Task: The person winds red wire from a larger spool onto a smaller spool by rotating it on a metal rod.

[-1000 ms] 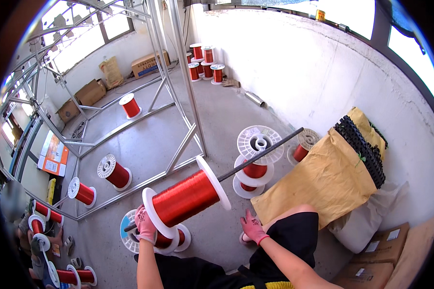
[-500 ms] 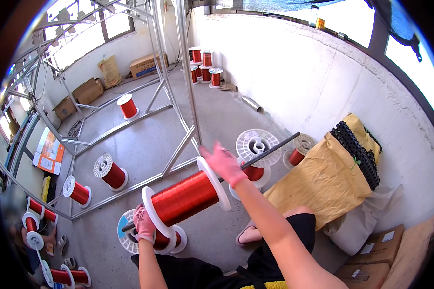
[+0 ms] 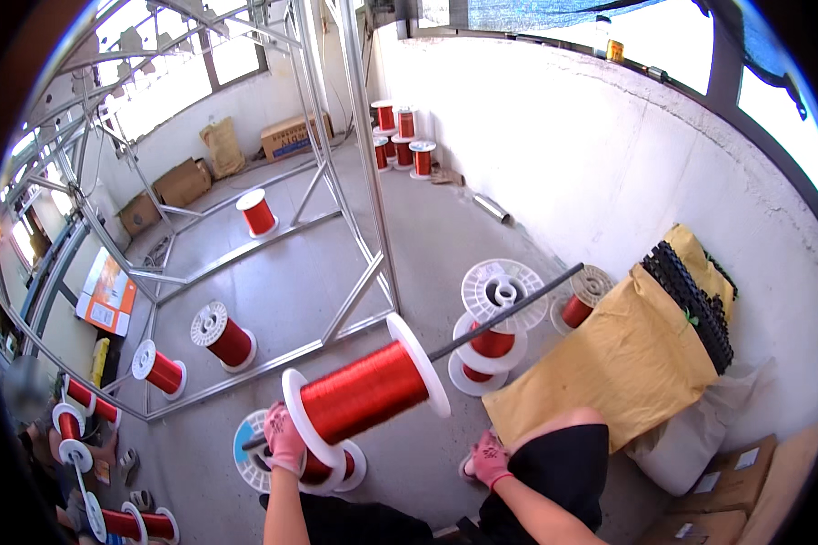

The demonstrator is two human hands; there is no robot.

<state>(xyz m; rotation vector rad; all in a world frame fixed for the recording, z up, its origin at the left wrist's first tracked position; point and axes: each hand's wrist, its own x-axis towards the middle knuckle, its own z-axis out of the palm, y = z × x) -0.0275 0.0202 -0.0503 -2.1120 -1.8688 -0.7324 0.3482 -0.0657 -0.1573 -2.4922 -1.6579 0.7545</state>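
A dark rod [image 3: 516, 307] slants up to the right through the core of a big spool of red wire [image 3: 364, 389] with white flanges. My left hand [image 3: 284, 440], in a pink glove, is closed round the rod's lower left end beside the spool's flange. Beneath them, partly hidden, stands another wire spool [image 3: 350, 465]. My right hand [image 3: 489, 459], gloved in pink, is off the rod and low beside my knee and shoe. Its fingers look apart, with nothing visible in them. The rod's upper end passes in front of stacked spools [image 3: 493, 343].
A metal frame [image 3: 350, 300] stands ahead, with several red spools on the floor in and around it. At right lie a yellow sack [image 3: 609, 354] with black strips, a white bag [image 3: 682, 445] and cardboard boxes [image 3: 727, 477]. Another person's hand [image 3: 107, 450] shows at far left.
My right hand has left the spool's upper flange and dropped down to beside my knee. My left hand stays on the rod; the view has shifted slightly.
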